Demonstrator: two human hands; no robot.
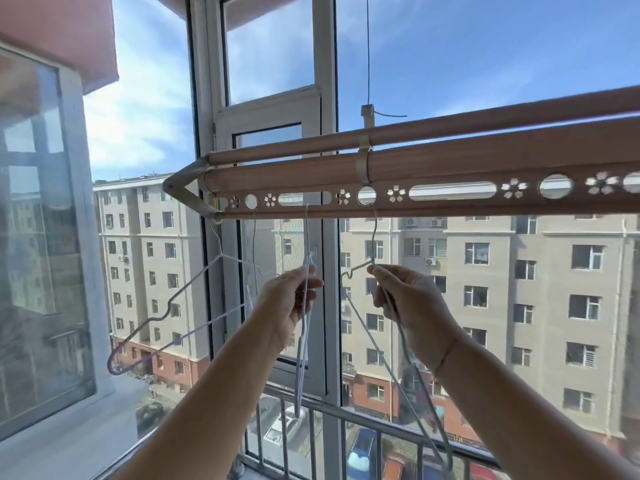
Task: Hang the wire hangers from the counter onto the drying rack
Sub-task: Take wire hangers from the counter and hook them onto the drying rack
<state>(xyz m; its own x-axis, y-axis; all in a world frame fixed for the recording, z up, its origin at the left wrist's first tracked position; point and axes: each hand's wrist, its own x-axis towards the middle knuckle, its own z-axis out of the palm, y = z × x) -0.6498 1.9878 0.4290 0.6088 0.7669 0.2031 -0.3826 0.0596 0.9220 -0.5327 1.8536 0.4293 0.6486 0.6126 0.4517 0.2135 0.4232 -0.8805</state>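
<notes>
My left hand (294, 299) pinches a pale hanger (306, 237), its hook in the slot near the left end of the drying rack (450, 168). My right hand (408, 306) grips a grey hanger (401, 337), probably seating its hook in the next round hole. A third hanger (178, 338) hangs at the end.

Above the left hand (287, 303), the drying rack (450, 164) looks matt and wood-grained; the wire hangers (306, 237) are thin, smooth, pale-coated metal.

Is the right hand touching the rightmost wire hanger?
Touching. The head view shows the right hand gripping the rightmost wire hanger just below its hook, curled round the wire.
</notes>
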